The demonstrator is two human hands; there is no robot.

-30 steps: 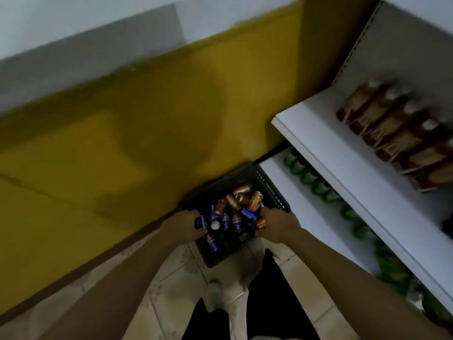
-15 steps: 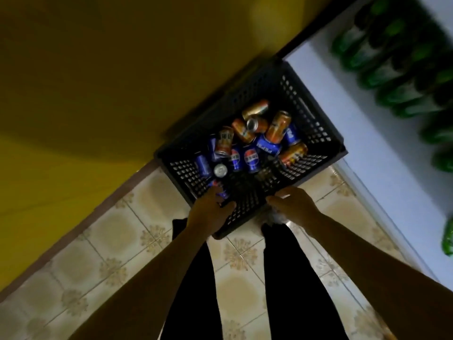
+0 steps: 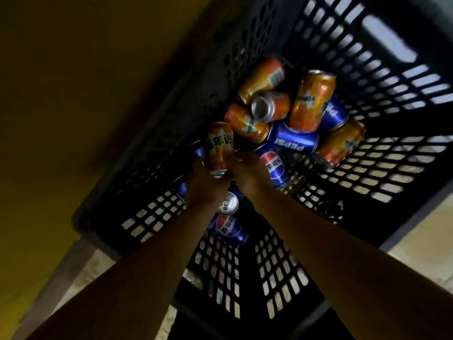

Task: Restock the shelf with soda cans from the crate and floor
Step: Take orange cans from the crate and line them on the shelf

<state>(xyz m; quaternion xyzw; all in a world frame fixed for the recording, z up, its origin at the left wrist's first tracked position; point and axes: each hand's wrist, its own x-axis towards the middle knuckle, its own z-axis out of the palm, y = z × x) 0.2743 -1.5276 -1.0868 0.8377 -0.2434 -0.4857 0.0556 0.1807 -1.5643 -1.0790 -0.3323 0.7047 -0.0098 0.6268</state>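
- A black lattice crate (image 3: 245,45) fills most of the head view; it stands on a pale tiled floor (image 3: 426,231), close against a yellow wall (image 3: 73,69)
- Two bare forearms reach down into the crate from the lower edge, and the two grips sit close together near its middle
- The left grip (image 3: 202,180) is clenched round the lower end of a held orange can (image 3: 219,146), which stands nearly upright with green characters down its side
- The right grip (image 3: 248,173) is just beside that can and lies over part of a blue logo can (image 3: 275,168); in the dim light I cannot tell whether it grasps anything
- Beyond the grips, loose cans lie heaped on the crate's bottom, toward its far wall
- A blue PEPSI can (image 3: 293,141) lies on its side in the middle of the heap, touching a tall orange can (image 3: 311,101) that leans over it
- An orange can with its silver end (image 3: 263,109) turned to the camera rests between two more orange ones
- Another orange can (image 3: 340,146) lies at the right of the heap
- Between the wrists shows a silver can top (image 3: 229,203), and just nearer is a blue can (image 3: 229,228) on its side
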